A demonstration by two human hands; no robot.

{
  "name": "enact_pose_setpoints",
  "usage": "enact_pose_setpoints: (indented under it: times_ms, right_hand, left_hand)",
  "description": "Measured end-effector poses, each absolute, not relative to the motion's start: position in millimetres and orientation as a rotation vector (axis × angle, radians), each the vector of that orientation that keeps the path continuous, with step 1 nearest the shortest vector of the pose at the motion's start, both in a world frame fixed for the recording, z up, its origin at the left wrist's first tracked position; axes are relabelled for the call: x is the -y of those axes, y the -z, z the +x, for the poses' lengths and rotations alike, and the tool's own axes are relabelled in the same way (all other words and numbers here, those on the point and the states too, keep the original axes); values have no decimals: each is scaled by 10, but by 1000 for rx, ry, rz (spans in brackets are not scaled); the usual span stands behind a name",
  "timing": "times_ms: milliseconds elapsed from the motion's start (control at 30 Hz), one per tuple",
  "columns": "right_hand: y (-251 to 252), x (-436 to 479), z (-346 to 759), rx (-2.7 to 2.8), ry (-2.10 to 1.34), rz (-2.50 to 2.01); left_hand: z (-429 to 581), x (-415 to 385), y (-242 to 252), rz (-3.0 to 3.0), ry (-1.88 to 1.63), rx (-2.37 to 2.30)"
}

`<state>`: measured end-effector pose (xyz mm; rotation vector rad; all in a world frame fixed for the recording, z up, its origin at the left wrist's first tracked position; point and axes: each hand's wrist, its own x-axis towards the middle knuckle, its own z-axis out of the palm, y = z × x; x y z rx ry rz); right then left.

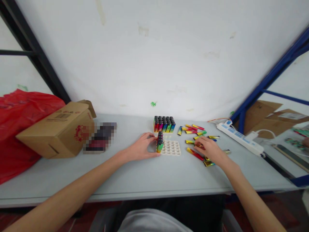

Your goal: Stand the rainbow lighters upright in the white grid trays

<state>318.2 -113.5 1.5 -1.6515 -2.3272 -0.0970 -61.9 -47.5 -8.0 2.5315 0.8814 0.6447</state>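
Observation:
My left hand (142, 148) braces the left end of a white tray (172, 148) with rows of round holes, its thumb at the near corner and its fingers at the far one. A row of lighters (160, 142) stands upright in the tray's leftmost holes. My right hand (209, 149) is closed over the loose lighters to the right, with a reddish-gold lighter (199, 146) partly hidden under its fingertips. Around it lie more shiny lighters (195, 154) in red, yellow and green, pointing various ways.
Behind the tray stands a block of upright lighters (164, 124). A cardboard box (58, 130) and a red plastic bag (21, 129) sit at left, beside a pixelated dark item (101, 137). A white power strip (241, 138) lies at right near a blue frame (270, 75).

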Motion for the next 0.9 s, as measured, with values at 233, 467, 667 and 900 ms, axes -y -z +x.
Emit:
enact_pose_setpoints:
  times_ms: [233,467,667,900]
  right_hand:
    - [72,1227,3457,2352,171,-1644]
    - [-37,1258,3376,2172,183,-1640]
    - [-214,1103,2947,1737,-343,-1471]
    - [-310,772,2272,1348,-1003,-1135]
  left_hand:
    - [-628,482,88,2545,-658,-874]
    - [-627,479,101,2542,-657,-884]
    - [-625,486,45,2510,-624,-908]
    - [-676,470,-15,2486,-578,-860]
